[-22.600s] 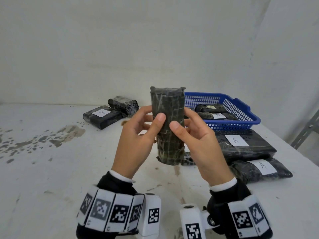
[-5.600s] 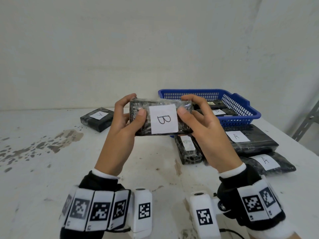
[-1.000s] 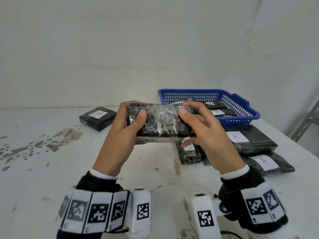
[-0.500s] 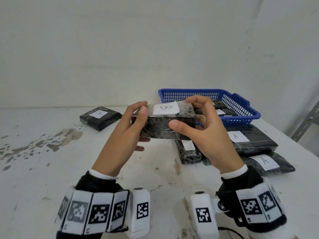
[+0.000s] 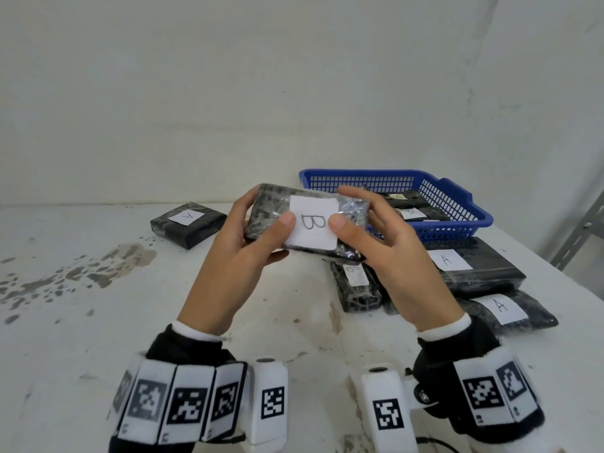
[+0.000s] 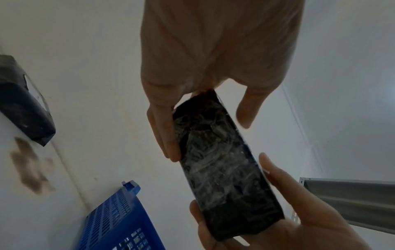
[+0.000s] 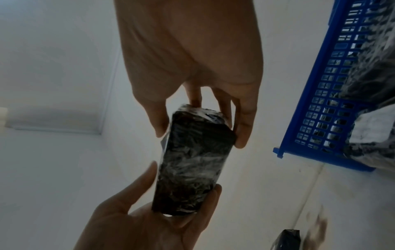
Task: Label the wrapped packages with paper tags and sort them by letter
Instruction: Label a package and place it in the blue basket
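I hold a black plastic-wrapped package (image 5: 271, 210) lengthwise above the table, its white paper tag marked B (image 5: 313, 227) facing me. My left hand (image 5: 248, 237) grips its left end, thumb on the tag's left edge. My right hand (image 5: 369, 230) grips the right end, thumb on the tag's right edge. Both wrist views show the package's untagged dark side (image 6: 220, 162) (image 7: 192, 160) between the two hands. Under my right hand lies another B-tagged package (image 5: 356, 286) on the table.
A blue basket (image 5: 457, 204) with several tagged packages stands at the back right. Two A-tagged packages (image 5: 474, 266) (image 5: 510, 312) lie to the right, one more A-tagged package (image 5: 188, 223) at the back left. Dark stains (image 5: 81, 273) mark the white table's left side.
Over the last second I rolled the package in both hands: first its bare side faced me, then the tag came up on top, and now the B tag faces me.
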